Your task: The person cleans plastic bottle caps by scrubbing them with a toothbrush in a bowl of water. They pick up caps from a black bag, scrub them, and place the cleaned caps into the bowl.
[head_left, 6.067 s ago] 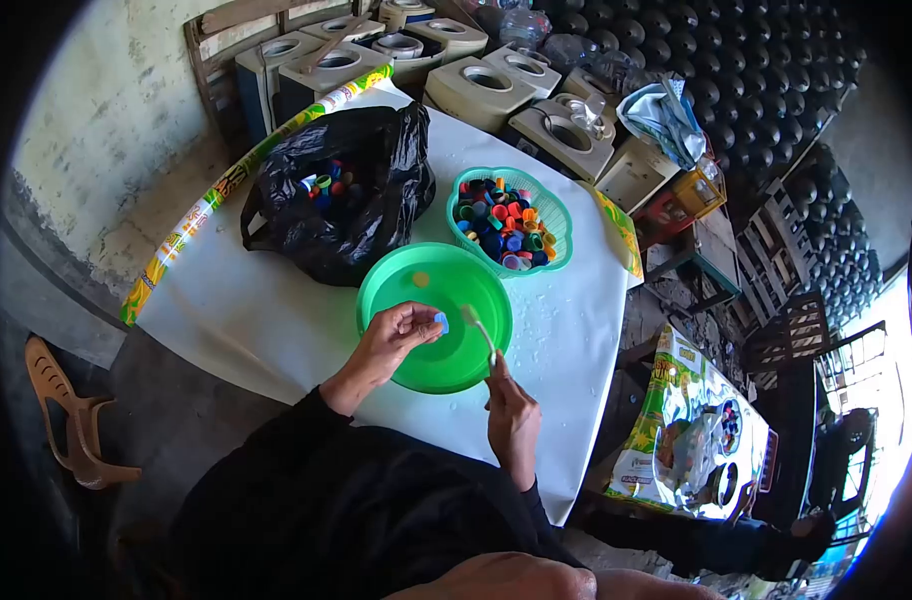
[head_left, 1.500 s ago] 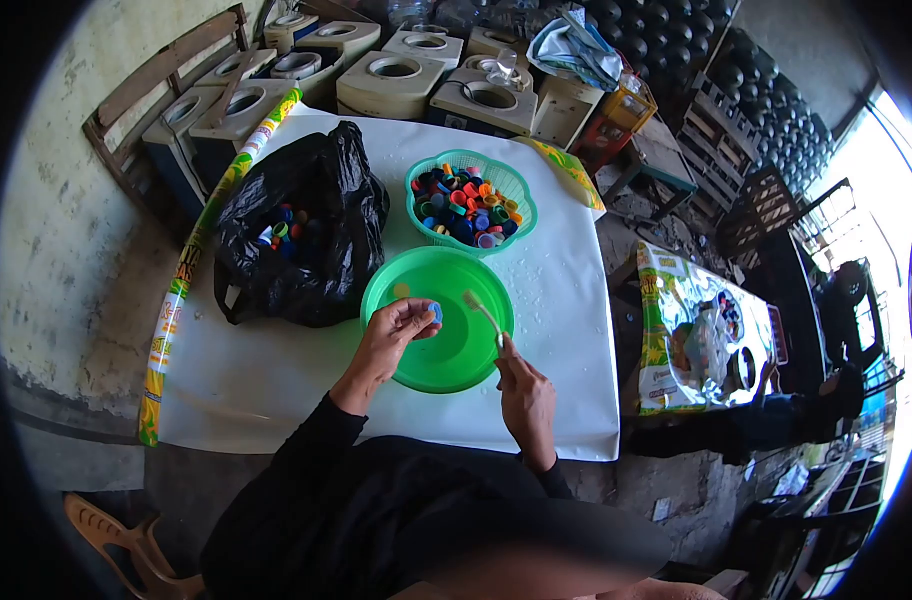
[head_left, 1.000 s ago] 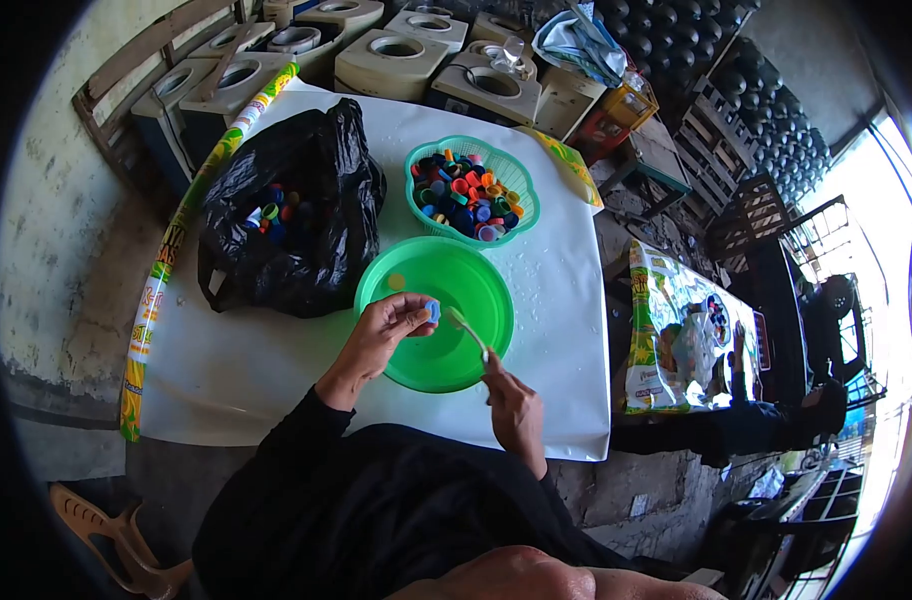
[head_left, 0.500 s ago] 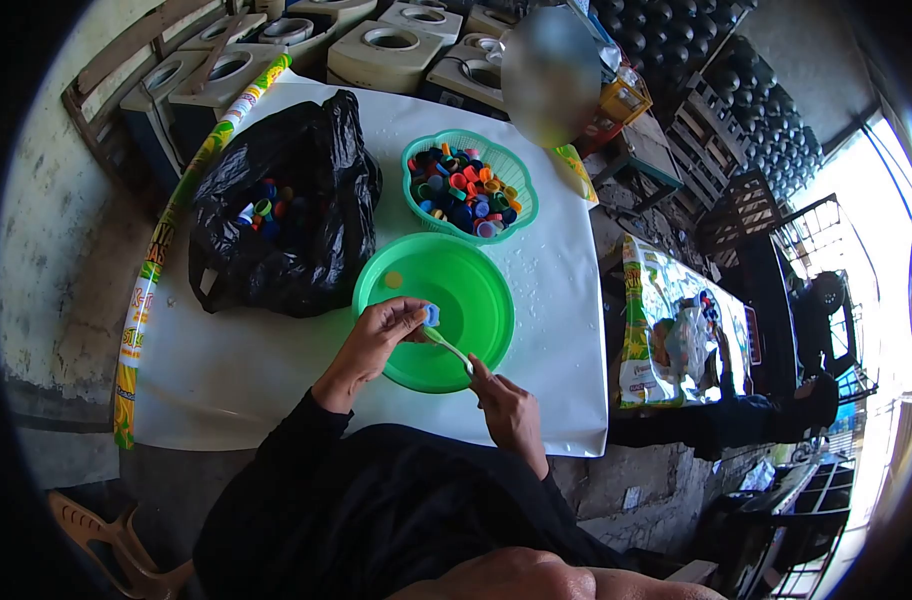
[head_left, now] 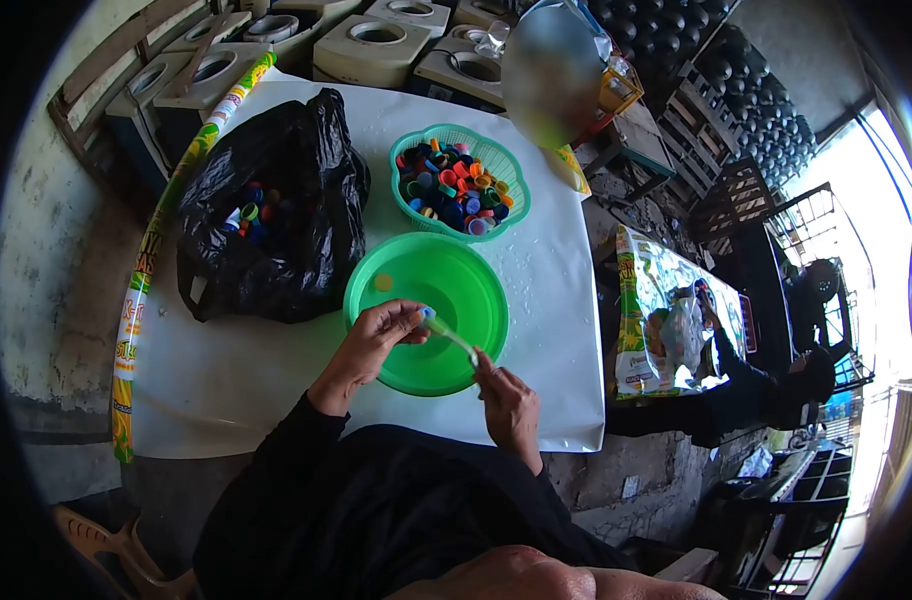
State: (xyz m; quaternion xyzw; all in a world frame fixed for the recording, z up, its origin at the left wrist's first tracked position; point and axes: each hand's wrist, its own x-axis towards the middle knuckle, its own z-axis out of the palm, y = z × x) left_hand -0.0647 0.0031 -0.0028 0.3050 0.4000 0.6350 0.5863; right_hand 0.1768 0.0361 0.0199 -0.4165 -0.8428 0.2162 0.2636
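Observation:
Above the green basin, my left hand pinches a small light-blue cap. My right hand grips the handle of a pale green and white toothbrush, whose head is at the cap. A yellowish round piece lies in the basin near its left side. Behind the basin stands a mint-green basket full of colourful bottle caps. A black plastic bag, open at the top, holds more caps to the left.
All of these stand on a white-covered table with a colourful rolled edge on the left. Old machine housings stand behind. At the right a person in dark clothing works at another table. A plastic chair is lower left.
The toothbrush has shifted slightly and looks blurred against the cap. The view has moved a little. The person at the right has an arm stretched over the other table.

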